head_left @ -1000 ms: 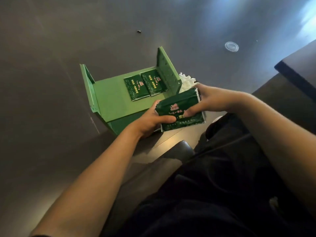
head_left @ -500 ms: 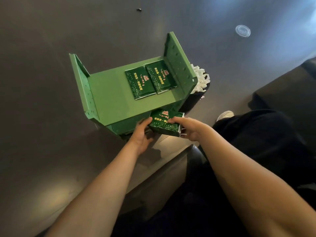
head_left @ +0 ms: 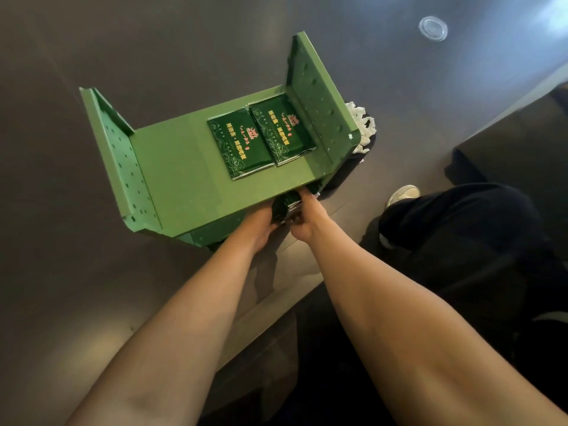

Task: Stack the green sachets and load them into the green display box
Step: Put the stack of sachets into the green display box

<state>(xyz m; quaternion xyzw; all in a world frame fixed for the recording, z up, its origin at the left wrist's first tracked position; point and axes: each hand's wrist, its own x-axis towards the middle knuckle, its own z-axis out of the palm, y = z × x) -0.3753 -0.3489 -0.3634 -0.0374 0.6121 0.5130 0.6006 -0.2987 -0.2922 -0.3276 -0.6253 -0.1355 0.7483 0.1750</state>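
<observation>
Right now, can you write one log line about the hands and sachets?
hands: left and right grip stack | place: box front opening | two sachets on top

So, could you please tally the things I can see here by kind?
Green display box: 1
Green sachets lying flat on the box's top panel: 2
Stack of green sachets held between the left hand and right hand: 1, number of sachets unclear
Clear round lid: 1
Total: 5
</observation>
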